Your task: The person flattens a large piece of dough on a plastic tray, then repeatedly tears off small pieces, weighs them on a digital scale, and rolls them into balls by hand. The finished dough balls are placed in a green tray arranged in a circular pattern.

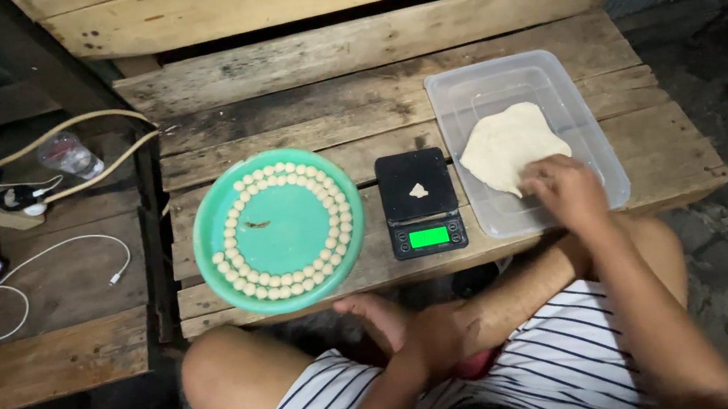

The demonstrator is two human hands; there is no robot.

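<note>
Weathered wooden planks (492, 38) are carrying our work: our right hand (565, 187) is pinching at the flat pale dough sheet (506, 146) in the clear plastic tub (471, 92), our left hand (433, 336) is resting loosely curled in our lap, and, judging by 1 scrap on the black digital scale (421, 202), we are needing a small piece torn off next.

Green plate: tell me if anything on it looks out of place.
On the green plate, a small brown speck lies on the bare middle, apart from the rings of pale dough balls along the rim. What it is cannot be told.

Dim, warm overhead light; corners fall dark, edges perhaps slightly bowed, the nearest parts softly blurred.
</note>
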